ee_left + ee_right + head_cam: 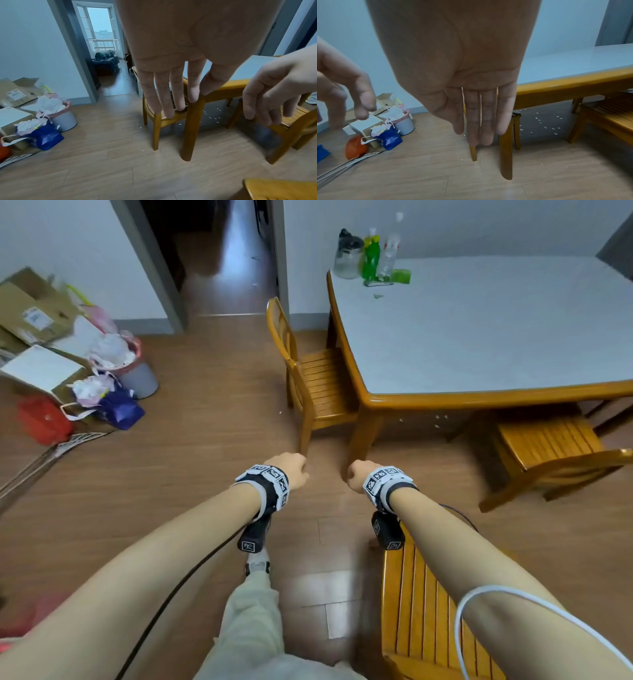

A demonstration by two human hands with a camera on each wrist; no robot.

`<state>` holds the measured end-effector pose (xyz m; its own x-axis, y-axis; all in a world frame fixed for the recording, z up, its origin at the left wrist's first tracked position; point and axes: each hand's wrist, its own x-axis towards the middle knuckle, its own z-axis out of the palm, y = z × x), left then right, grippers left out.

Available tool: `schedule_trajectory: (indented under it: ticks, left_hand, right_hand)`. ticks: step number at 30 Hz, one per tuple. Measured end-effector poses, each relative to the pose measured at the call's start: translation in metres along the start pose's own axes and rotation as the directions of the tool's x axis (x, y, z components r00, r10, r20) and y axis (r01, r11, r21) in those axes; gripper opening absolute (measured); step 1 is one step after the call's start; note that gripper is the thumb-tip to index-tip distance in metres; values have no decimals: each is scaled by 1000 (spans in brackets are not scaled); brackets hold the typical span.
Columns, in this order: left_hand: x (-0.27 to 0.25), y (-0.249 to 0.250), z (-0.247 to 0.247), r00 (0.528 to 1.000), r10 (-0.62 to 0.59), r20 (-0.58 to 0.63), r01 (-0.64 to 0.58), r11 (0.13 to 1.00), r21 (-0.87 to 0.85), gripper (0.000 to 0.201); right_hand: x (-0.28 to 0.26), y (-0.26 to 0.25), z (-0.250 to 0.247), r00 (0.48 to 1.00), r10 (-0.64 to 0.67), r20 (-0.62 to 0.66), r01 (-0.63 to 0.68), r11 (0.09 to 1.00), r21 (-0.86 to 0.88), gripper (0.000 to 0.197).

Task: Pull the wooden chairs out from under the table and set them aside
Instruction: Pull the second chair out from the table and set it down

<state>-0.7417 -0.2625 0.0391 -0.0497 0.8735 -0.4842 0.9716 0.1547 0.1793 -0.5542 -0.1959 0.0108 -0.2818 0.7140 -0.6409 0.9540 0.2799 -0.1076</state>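
A wooden table (486,398) with a pale top stands at the right. One wooden chair (315,381) is tucked at its left end, its seat partly under the top. A second chair (548,450) sits at the table's near side, partly pulled out. A third chair (431,604) stands free of the table below my right forearm. My left hand (291,469) and right hand (359,474) hover side by side in front of the table's corner leg (190,129). In the wrist views the left hand's fingers (164,94) and the right hand's fingers (481,119) hang straight and hold nothing.
Cardboard boxes (37,313), a full bin (133,368), bags (116,405) and a red bag (42,419) crowd the left wall. An open doorway (222,258) lies ahead. Bottles and a jug (370,254) stand on the table's far corner. Paper scraps litter the floor under the table.
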Motion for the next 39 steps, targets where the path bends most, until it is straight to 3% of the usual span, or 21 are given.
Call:
schedule_trajectory:
  ticks: [6, 10, 19, 22, 25, 28, 30, 33, 35, 37, 39]
  left_hand:
    - [94, -84, -67, 996, 51, 69, -50, 999, -12, 27]
    - [156, -129, -117, 995, 66, 75, -66, 998, -9, 22]
    - [323, -190, -188, 989, 132, 58, -135, 990, 46, 38]
    - [378, -207, -212, 993, 116, 32, -118, 991, 63, 39]
    - [422, -221, -239, 992, 119, 43, -121, 990, 74, 42]
    - [461, -234, -261, 990, 130, 48, -135, 984, 119, 44]
    - [483, -243, -271, 987, 150, 58, -158, 972, 174, 44]
    - [520, -252, -284, 949, 309, 60, -312, 900, 306, 45]
    - [547, -255, -288, 888, 449, 95, -449, 809, 378, 53]
    - [575, -255, -287, 820, 549, 162, -566, 733, 378, 60]
    - [601, -256, -280, 784, 570, 246, -621, 708, 337, 62]
  right_hand:
    - [79, -81, -66, 997, 81, 7, -81, 996, 38, 40]
    - [124, -123, -114, 995, 67, -75, -59, 993, 103, 39]
    - [287, -155, -185, 990, 125, -72, -97, 947, 308, 45]
    - [358, -162, -223, 985, 129, -114, -71, 908, 412, 66]
    - [409, -178, -258, 997, 57, -42, -28, 864, 503, 88]
    - [452, -199, -270, 999, 16, 47, -37, 882, 470, 82]
    - [477, -208, -269, 992, 80, 102, -119, 876, 468, 82]
    - [502, -214, -269, 972, 171, 161, -232, 801, 551, 74]
    - [512, -214, -262, 956, 198, 215, -290, 746, 600, 74]
    - [519, -214, -250, 934, 255, 249, -357, 697, 622, 84]
    - [523, -214, -241, 916, 308, 257, -400, 640, 657, 93]
